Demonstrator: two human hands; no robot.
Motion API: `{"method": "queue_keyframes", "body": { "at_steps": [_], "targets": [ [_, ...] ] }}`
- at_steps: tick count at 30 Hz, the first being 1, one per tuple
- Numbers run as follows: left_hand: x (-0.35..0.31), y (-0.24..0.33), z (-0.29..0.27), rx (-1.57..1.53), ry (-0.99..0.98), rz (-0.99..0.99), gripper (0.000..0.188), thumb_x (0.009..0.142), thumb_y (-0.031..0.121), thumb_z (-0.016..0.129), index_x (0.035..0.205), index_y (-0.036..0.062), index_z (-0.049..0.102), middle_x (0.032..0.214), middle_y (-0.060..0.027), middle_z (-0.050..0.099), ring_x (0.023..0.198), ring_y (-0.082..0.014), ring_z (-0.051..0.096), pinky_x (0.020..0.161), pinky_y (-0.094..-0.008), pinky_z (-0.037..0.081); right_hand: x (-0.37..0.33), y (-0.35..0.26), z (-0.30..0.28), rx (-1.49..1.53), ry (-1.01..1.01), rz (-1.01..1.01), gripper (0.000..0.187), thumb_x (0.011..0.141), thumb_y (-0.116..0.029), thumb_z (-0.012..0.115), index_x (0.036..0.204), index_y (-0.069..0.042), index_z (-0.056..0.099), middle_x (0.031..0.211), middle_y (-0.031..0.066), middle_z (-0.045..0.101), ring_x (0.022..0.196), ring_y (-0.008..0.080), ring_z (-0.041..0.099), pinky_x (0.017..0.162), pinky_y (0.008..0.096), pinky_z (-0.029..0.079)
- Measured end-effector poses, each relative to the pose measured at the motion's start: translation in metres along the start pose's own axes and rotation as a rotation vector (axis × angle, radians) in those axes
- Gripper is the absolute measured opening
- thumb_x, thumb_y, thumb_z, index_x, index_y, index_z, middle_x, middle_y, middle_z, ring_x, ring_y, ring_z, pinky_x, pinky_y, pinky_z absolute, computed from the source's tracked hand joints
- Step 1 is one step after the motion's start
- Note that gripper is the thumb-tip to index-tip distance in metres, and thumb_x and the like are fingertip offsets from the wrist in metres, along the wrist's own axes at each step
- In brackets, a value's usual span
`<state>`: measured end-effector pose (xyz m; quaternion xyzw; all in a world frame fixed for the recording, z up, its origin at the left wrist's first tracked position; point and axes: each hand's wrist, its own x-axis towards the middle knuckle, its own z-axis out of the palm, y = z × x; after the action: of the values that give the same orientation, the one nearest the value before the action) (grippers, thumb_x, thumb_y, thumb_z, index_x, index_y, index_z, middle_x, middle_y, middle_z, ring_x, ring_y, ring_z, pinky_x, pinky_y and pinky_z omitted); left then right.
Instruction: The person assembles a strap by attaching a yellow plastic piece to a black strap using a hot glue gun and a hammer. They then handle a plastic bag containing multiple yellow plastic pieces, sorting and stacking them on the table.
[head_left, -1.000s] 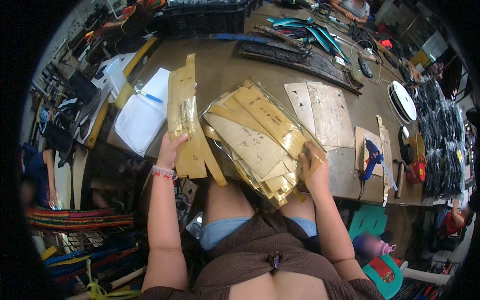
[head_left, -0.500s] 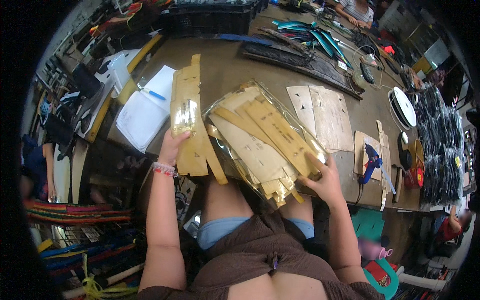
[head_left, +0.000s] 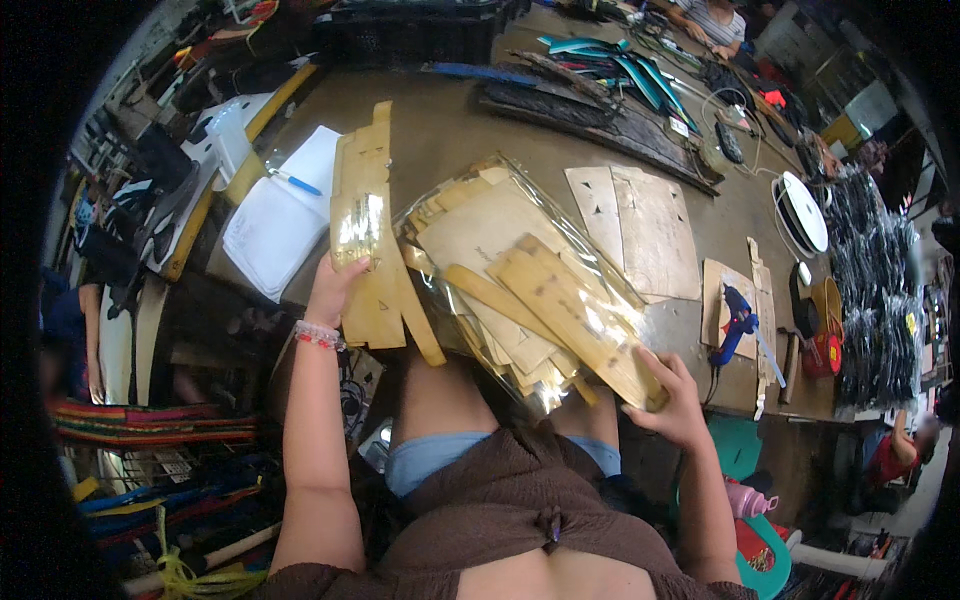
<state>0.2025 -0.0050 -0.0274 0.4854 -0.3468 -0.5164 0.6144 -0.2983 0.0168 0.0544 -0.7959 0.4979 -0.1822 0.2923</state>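
Observation:
My left hand (head_left: 335, 288) grips a bundle of long yellowish cardboard pattern pieces (head_left: 360, 205), shiny in places, held upright over the table's near edge. My right hand (head_left: 672, 398) pinches the near end of another cardboard strip (head_left: 575, 320) with faint marks on it. That strip lies slanted across a pile of tan cardboard pattern pieces (head_left: 475, 232). The pile rests on or in a clear plastic sleeve (head_left: 572, 232), I cannot tell which, and overhangs the table edge above my lap. Several narrow pieces stick out at its near end.
An open notebook (head_left: 275, 235) with a blue pen (head_left: 297, 184) lies left. To the right are flat cardboard sheets (head_left: 650, 235), a blue glue gun (head_left: 735, 325), a hammer (head_left: 790, 365) and a white spool (head_left: 800, 212). Dark strips (head_left: 600, 135) lie farther back; a person (head_left: 712, 25) sits beyond.
My right hand has moved right and nearer to me, drawing the cardboard strip along over the pile. More of the broad sheet beneath shows. My left hand keeps its bundle, shifted slightly left.

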Motion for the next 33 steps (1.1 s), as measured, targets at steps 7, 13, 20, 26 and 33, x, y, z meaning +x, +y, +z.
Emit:
{"method": "queue_keyframes", "body": {
  "at_steps": [7, 13, 20, 26, 33],
  "targets": [
    [0.001, 0.002, 0.001, 0.053, 0.026, 0.007, 0.04, 0.09, 0.008, 0.064, 0.126, -0.0019, 0.053, 0.115, -0.0093, 0.064, 0.101, -0.0175, 0.063, 0.088, -0.0319, 0.051, 0.043, -0.034, 0.068, 0.479, 0.289, 0.094, 0.08, 0.068, -0.008, 0.081, 0.14, -0.002, 0.045, 0.123, 0.0144, 0.056, 0.111, 0.0259, 0.058, 0.096, 0.0355, 0.047],
    [0.002, -0.003, -0.002, 0.06, 0.023, 0.063, 0.041, 0.09, 0.01, 0.064, 0.127, -0.0021, 0.052, 0.115, -0.0096, 0.063, 0.1, -0.0188, 0.063, 0.088, -0.0325, 0.052, 0.018, -0.051, 0.09, 1.626, 0.231, 0.592, 0.042, 0.092, -0.001, 0.054, 0.133, 0.0, 0.046, 0.118, 0.0111, 0.061, 0.106, 0.0192, 0.061, 0.089, 0.0302, 0.051],
    [0.008, -0.009, -0.016, 0.042, 0.002, 0.028, 0.039, 0.09, 0.012, 0.065, 0.125, -0.001, 0.054, 0.112, -0.0093, 0.064, 0.096, -0.019, 0.064, 0.084, -0.0337, 0.054, 0.026, -0.046, 0.096, 1.651, 0.199, 0.636, 0.037, 0.098, -0.006, 0.046, 0.134, -0.001, 0.048, 0.118, 0.0134, 0.063, 0.1, 0.0205, 0.065, 0.085, 0.0358, 0.056],
    [0.01, -0.013, -0.014, 0.016, 0.009, 0.038, 0.045, 0.087, 0.007, 0.065, 0.128, -0.0012, 0.051, 0.115, -0.009, 0.062, 0.1, -0.0205, 0.063, 0.089, -0.0337, 0.051, 0.051, -0.056, 0.095, 1.651, 0.217, 0.614, 0.043, 0.099, -0.011, 0.053, 0.14, -0.005, 0.044, 0.124, 0.0124, 0.06, 0.107, 0.022, 0.064, 0.09, 0.0401, 0.055],
    [0.008, -0.02, -0.02, -0.004, 0.034, 0.069, 0.044, 0.087, 0.009, 0.065, 0.128, -0.002, 0.051, 0.115, -0.0091, 0.063, 0.1, -0.0202, 0.062, 0.088, -0.0335, 0.051, 0.059, -0.057, 0.104, 1.572, 0.24, 0.578, 0.048, 0.099, -0.012, 0.053, 0.145, -0.004, 0.038, 0.127, 0.0139, 0.058, 0.109, 0.0212, 0.061, 0.09, 0.0351, 0.053]
  ]
}}
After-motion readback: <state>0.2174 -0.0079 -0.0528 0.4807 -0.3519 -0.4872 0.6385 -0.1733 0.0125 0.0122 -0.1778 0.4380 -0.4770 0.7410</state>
